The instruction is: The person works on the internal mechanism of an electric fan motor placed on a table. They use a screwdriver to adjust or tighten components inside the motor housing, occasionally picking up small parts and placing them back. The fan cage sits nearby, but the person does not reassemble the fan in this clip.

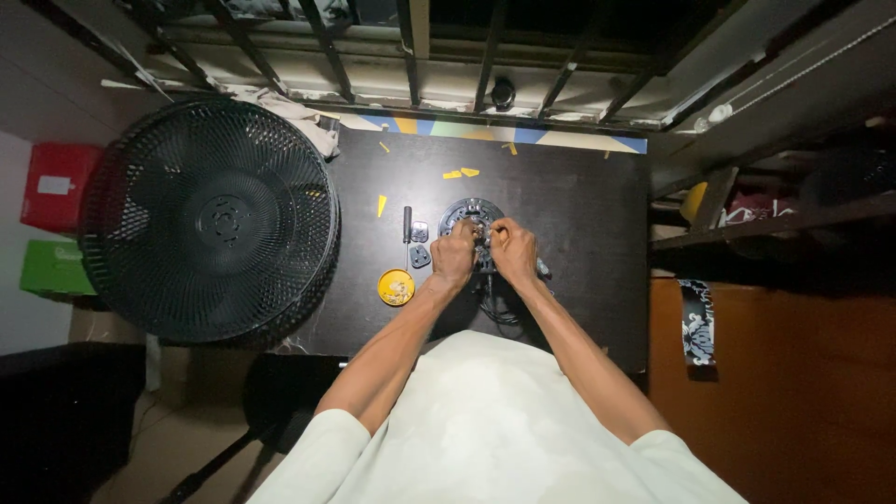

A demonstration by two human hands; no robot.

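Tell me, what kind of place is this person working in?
Probably a small home repair corner, not a proper workshop. A dark table sits under a barred window, a big black fan stands on it, and both hands, left hand and right hand, work on a round fan part.

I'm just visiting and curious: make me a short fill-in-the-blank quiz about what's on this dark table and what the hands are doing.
1. Both hands, the left hand and the right hand, meet at a round grey metal motor part on the dark ____ table.
2. The large black round fan grille lies to the person's ____.
3. The small round dish near the left hand is ____ in colour.
4. The black-handled screwdriver lies between the grille and the ____ part.

Missing words: black; left; yellow; motor
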